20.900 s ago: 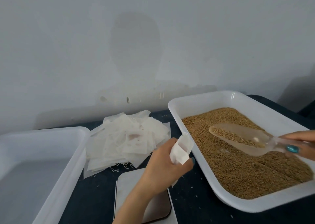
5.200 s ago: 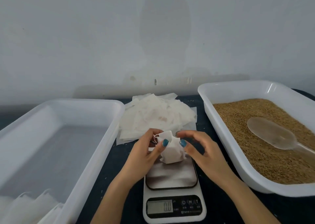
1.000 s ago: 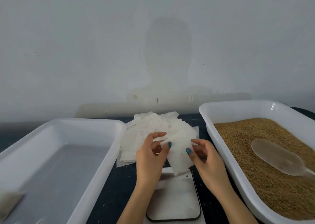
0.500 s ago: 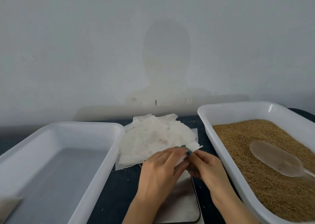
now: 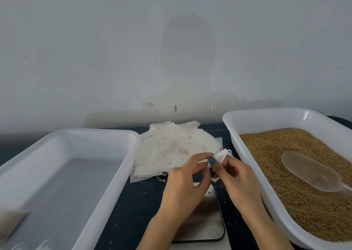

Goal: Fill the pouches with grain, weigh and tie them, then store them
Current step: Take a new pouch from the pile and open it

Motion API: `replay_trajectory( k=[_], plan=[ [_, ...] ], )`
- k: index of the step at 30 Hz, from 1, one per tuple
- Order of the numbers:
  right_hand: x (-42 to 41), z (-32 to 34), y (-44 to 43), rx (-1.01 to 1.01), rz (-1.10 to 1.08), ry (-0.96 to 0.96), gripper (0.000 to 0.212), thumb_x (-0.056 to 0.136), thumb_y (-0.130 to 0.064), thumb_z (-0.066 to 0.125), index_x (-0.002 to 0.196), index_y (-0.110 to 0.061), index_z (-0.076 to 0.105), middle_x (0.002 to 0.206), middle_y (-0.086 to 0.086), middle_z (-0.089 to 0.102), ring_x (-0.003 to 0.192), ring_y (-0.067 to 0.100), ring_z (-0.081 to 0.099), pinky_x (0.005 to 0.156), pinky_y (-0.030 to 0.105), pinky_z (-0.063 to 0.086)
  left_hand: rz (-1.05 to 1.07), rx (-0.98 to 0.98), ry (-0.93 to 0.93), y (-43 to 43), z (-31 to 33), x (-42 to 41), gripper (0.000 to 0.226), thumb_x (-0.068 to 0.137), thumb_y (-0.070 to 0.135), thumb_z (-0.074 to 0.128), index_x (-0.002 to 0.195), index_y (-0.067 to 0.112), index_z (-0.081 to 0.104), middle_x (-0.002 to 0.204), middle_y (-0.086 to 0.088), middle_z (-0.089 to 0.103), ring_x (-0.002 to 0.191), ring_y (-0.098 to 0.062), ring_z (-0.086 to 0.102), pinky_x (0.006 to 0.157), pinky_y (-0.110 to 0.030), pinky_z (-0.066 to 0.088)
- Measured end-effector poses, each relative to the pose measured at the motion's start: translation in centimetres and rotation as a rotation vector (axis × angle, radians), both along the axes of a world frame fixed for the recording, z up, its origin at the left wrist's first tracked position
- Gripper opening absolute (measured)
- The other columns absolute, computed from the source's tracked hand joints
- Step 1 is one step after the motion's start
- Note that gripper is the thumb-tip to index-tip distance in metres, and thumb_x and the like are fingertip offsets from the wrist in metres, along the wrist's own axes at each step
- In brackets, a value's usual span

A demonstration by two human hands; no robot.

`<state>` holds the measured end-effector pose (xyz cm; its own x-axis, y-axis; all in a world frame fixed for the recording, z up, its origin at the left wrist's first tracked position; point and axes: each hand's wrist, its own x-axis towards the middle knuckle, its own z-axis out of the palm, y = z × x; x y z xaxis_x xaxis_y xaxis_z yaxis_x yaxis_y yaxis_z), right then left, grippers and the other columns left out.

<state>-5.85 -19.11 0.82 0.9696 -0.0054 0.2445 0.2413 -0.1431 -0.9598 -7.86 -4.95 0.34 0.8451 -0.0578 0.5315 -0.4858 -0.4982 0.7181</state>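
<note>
Glossy white plastic trays (image 5: 247, 120); thin matt pouches (image 5: 171, 147); translucent plastic scoop (image 5: 310, 170); brushed-metal scale plate (image 5: 205, 223).

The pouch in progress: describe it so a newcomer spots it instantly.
Between the left tray and the grain tray lies a pile of flat white pouches. At its near right edge, the left hand and right hand pinch one pouch. Unlike its flat neighbours, it is held up and crumpled.

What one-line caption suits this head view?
Left hand and right hand pinch a white pouch by the scale, between a storage tray and a grain tray with a clear scoop.
</note>
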Motion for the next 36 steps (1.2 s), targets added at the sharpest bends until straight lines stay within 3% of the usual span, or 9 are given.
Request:
replay_trajectory(
  k=[6,11,15,17,19,23,29,34,36],
  plan=[
    [-0.5,-0.5,0.2,-0.272,0.021,-0.149,0.034,0.084,-0.059,0.056,0.073,-0.027,0.059,0.069,-0.007,0.067,0.067,0.012,0.066,0.062,0.046,0.054,0.117,-0.065,0.063,0.5,0.0,0.1,0.022,0.091,0.017,0.068,0.106,0.033,0.063,0.081,0.021,0.074,0.074,0.001,0.071,0.068,-0.02,0.057],
    [-0.4,-0.9,0.5,-0.338,0.018,-0.201,0.026,0.09,-0.033,0.062,0.067,-0.034,0.049,0.07,-0.011,0.056,0.064,0.012,0.055,0.054,0.019,0.04,0.254,0.005,-0.03,1.0,0.5,0.2,0.029,0.089,0.016,0.065,0.109,0.034,0.054,0.078,0.017,0.073,0.069,-0.003,0.068,0.063,-0.012,0.052],
    [-0.1,-0.5,0.1,-0.194,0.011,-0.045,0.018,0.089,-0.02,0.06,0.072,-0.015,0.063,0.064,-0.003,0.06,0.058,0.011,0.053,0.052,0.019,0.039,-0.14,0.126,-0.027,1.8,1.2,0.1,0.071,0.077,0.021,0.069,0.142,0.032,0.041,0.152,0.013,0.04,0.138,-0.003,0.04,0.105,-0.017,0.04],
    [-0.2,0.1,-0.3,-0.071,0.126,0.078,0.021,0.09,-0.017,0.06,0.07,-0.012,0.063,0.061,0.002,0.06,0.058,0.009,0.052,0.053,0.017,0.041,-0.237,0.287,0.002,1.8,1.1,0.0,0.095,0.073,0.023,0.074,0.153,0.034,0.023,0.162,0.013,0.013,0.149,-0.005,0.016,0.114,-0.023,0.031],
    [-0.4,0.6,-0.4,-0.071,0.232,0.151,0.018,0.089,-0.018,0.061,0.072,-0.012,0.066,0.067,0.012,0.063,0.063,0.012,0.056,0.059,0.021,0.045,-0.207,0.412,-0.041,1.1,1.0,-0.1,0.097,0.072,0.022,0.076,0.152,0.03,0.023,0.16,0.013,0.018,0.15,-0.006,0.014,0.117,-0.029,0.029],
    [-0.6,0.8,-0.4,-0.201,0.29,0.187,0.013,0.088,-0.019,0.062,0.079,-0.016,0.07,0.069,0.009,0.065,0.064,0.01,0.058,0.06,0.022,0.046,-0.098,0.325,-0.051,0.7,0.9,-0.2,0.058,0.073,0.022,0.078,0.124,0.022,0.05,0.12,0.02,0.053,0.108,0.001,0.053,0.09,-0.016,0.045],
    [-1.0,0.9,-0.2,-0.266,0.155,0.098,0.033,0.086,-0.023,0.071,0.064,-0.026,0.046,0.061,-0.003,0.052,0.061,0.014,0.052,0.064,0.047,0.053,-0.038,0.354,0.028,1.9,1.0,-0.3,0.049,0.072,0.036,0.076,0.11,0.024,0.047,0.098,0.014,0.055,0.082,-0.01,0.055,0.068,-0.029,0.048],
    [-2.3,1.3,-0.5,-0.425,-0.013,-0.231,0.032,0.081,-0.004,0.071,0.081,-0.034,0.063,0.085,-0.016,0.063,0.078,0.005,0.065,0.061,0.019,0.049,0.056,0.472,-0.029,2.7,1.2,-0.4,0.042,0.073,0.051,0.061,0.103,0.026,0.047,0.09,0.016,0.051,0.07,-0.007,0.044,0.055,-0.02,0.034],
    [-3.0,1.7,-0.6,-0.436,0.026,-0.288,0.022,0.082,-0.022,0.069,0.088,-0.042,0.065,0.093,-0.019,0.064,0.083,0.007,0.065,0.057,0.017,0.048,0.094,0.509,-0.062,2.7,1.4,-0.4,0.046,0.073,0.059,0.054,0.103,0.025,0.049,0.09,0.014,0.055,0.066,-0.006,0.041,0.051,-0.018,0.031]
  ],
)
